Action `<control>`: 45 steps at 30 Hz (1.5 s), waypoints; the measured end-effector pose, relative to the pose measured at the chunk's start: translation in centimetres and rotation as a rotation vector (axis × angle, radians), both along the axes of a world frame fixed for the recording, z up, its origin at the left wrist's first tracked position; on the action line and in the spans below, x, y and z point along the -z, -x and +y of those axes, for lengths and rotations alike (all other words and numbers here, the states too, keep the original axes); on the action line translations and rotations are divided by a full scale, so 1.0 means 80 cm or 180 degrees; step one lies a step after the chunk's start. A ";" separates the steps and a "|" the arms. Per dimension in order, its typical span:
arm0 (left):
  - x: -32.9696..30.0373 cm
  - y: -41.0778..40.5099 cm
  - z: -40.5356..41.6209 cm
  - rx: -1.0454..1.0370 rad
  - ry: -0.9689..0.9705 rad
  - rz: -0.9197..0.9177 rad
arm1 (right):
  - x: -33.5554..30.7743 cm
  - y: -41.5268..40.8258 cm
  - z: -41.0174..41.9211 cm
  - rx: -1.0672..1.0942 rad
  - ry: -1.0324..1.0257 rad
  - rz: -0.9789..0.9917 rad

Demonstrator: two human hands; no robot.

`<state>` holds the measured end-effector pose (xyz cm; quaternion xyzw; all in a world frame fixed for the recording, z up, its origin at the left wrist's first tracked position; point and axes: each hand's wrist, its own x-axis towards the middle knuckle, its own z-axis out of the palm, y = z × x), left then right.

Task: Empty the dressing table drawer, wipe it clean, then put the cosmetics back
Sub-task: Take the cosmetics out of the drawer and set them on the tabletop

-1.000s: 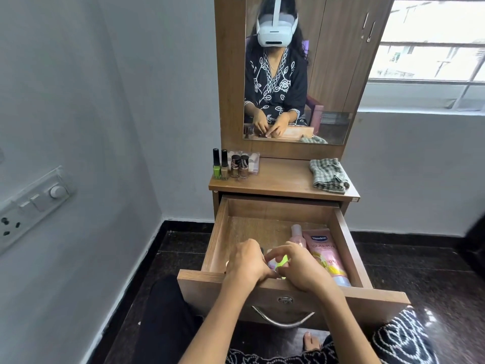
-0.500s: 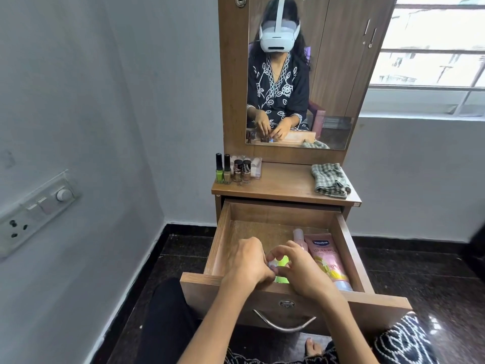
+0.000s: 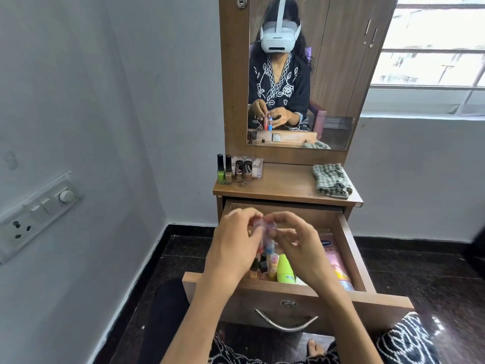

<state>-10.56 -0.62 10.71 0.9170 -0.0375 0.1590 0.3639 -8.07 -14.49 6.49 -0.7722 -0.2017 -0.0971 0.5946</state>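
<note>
The wooden drawer (image 3: 350, 248) of the dressing table is pulled out toward me. Above it, my left hand (image 3: 233, 248) and my right hand (image 3: 301, 245) together hold small clear-capped bottles (image 3: 267, 241), one red and one blue, lifted over the drawer. Inside the drawer lie a lime green bottle (image 3: 284, 269), a few small bottles (image 3: 273, 262) and a pink tube (image 3: 334, 258) along the right side. Motion blurs the fingers, so which hand has which bottle is unclear.
On the tabletop (image 3: 286, 185) stand several nail polish bottles (image 3: 233, 170) and a clear case at the left; a folded checked cloth (image 3: 332, 181) lies at the right. A mirror (image 3: 330, 74) rises behind. A wall with a switchboard (image 3: 39, 214) is left.
Both hands have risen from the drawer's front, bringing up the small red and blue bottles. The items beneath them are now uncovered.
</note>
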 end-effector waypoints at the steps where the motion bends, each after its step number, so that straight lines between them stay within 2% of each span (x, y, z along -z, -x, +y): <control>1: -0.003 0.000 0.001 0.0001 0.0103 -0.0126 | -0.008 -0.001 0.004 0.0031 -0.0122 -0.0080; 6: -0.011 -0.009 0.004 0.0073 0.0682 -0.0693 | -0.044 -0.010 0.027 0.0078 -0.0530 -0.0298; 10: -0.012 -0.027 0.009 -0.0303 0.1166 -0.1122 | -0.061 -0.025 0.052 0.0174 -0.0709 -0.0284; 13: -0.013 -0.047 0.015 -0.0541 0.1781 -0.1233 | -0.068 -0.042 0.072 0.0290 -0.0726 -0.0320; 16: -0.012 -0.068 0.024 -0.0685 0.2013 -0.1227 | -0.072 -0.058 0.091 0.0341 -0.0707 -0.0334; 20: -0.011 -0.094 0.035 -0.0823 0.2045 -0.1242 | -0.072 -0.081 0.113 0.0444 -0.0700 -0.0282; 29: -0.005 -0.146 0.059 -0.0670 0.1968 -0.1284 | -0.067 -0.122 0.134 0.0276 -0.0718 -0.0090; 35: -0.005 -0.175 0.071 -0.0610 0.1845 -0.1208 | -0.065 -0.157 0.137 0.0392 -0.0501 -0.0129; 45: 0.022 -0.200 0.086 -0.0589 0.1910 -0.0902 | -0.032 -0.188 0.149 0.0657 -0.0351 0.0146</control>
